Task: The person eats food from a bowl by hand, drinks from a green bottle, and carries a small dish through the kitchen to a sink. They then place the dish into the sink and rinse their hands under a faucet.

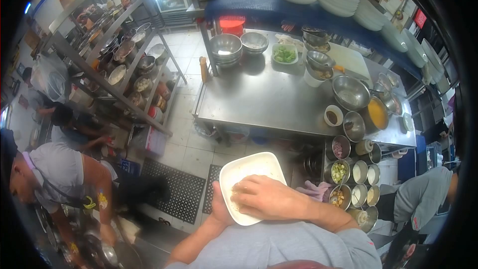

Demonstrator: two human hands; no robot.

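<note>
A white square dish with rounded corners [271, 163] is held close against the front of my grey shirt. My left hand [219, 208] grips it by its left side, with the thumb along the outer wall. Over the dish, my right hand [264, 197] reaches in from the right with bent fingers pressed together. Its fingertips are down inside the dish, and what they hold, if anything, is hidden. Small wet-looking smears and crumbs dot the dish's inner surface.
Ahead stands a steel table [259, 97] with stacked metal bowls [226, 50] and a tub of green leaves [285, 54]. Several ingredient pots [340, 172] sit at right. A loaded rack [119, 65] and a bending person [59, 169] are left; another person [423, 197] is right.
</note>
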